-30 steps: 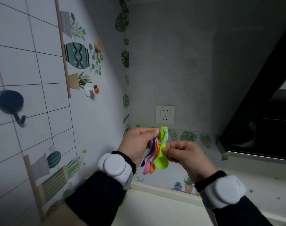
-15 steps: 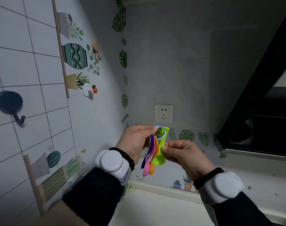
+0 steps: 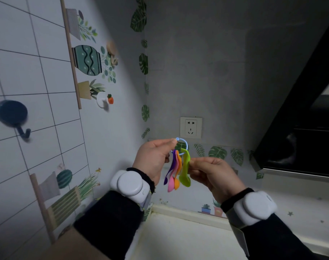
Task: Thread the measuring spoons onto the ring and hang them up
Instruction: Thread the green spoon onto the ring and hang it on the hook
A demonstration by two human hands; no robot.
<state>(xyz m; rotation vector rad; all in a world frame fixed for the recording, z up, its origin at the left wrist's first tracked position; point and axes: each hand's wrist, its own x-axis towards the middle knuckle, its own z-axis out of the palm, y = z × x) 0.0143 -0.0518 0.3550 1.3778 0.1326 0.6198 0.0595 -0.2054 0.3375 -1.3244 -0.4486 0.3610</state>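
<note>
Left hand [image 3: 154,158] is pinching the light-blue ring [image 3: 182,146] at its top, fingers clamped together on it, center frame below the wall socket [image 3: 191,127]. 4 spoons are hanging from the ring: purple [image 3: 169,173], pink [image 3: 171,182], orange [image 3: 177,177], green [image 3: 185,171]. Right hand [image 3: 214,175] is gripping the green spoon's handle, fingers closed on it; dark hook [image 3: 10,117] is sitting at left on the tiled wall, well apart.

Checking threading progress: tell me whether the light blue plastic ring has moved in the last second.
Yes, upward: the light blue plastic ring now reaches the lower edge of the white wall socket; earlier it hung clearly below.
</note>
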